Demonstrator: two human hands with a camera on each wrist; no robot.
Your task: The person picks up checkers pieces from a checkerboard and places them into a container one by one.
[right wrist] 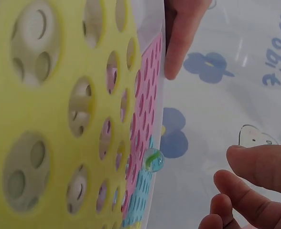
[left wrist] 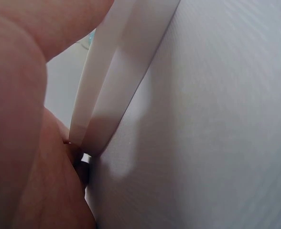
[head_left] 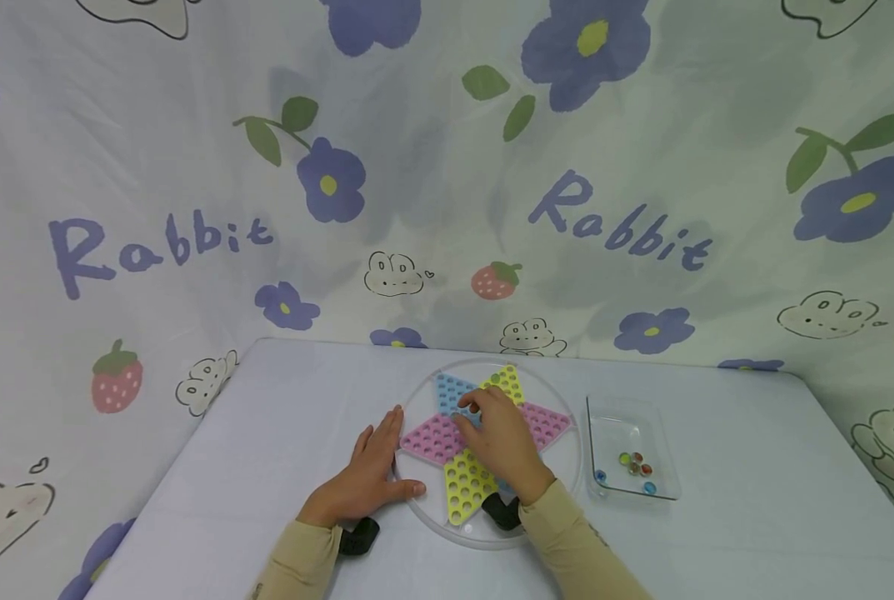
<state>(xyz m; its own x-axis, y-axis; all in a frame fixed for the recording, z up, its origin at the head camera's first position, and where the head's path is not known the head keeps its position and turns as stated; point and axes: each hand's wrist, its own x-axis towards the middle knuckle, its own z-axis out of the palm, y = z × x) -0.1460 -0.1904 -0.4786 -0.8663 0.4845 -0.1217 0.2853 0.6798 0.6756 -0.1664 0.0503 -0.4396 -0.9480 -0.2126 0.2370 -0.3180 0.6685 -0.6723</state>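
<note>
A round Chinese checkers board (head_left: pixel 419 512) with a star of yellow, pink and blue hole-filled triangles lies on the table. My left hand (head_left: pixel 367 475) rests flat at its left side, fingers straight, thumb over the rim; the left wrist view shows the rim (left wrist: pixel 109 76) beside it. My right hand (head_left: pixel 502 437) hovers over the star's middle, its fingers loosely bent. In the right wrist view, a clear marble with a green swirl (right wrist: pixel 154 160) sits on the board, apart from the right hand's thumb and fingers (right wrist: pixel 248 191), which hold nothing visible.
Right of the board stands a clear plastic box (head_left: pixel 667 467) with several coloured marbles (head_left: pixel 634 468) in it. A white cloth covers the table (head_left: pixel 754 500). Behind it hangs a patterned curtain (head_left: pixel 432 167). Black wrist devices (head_left: pixel 359 537) sit under both wrists.
</note>
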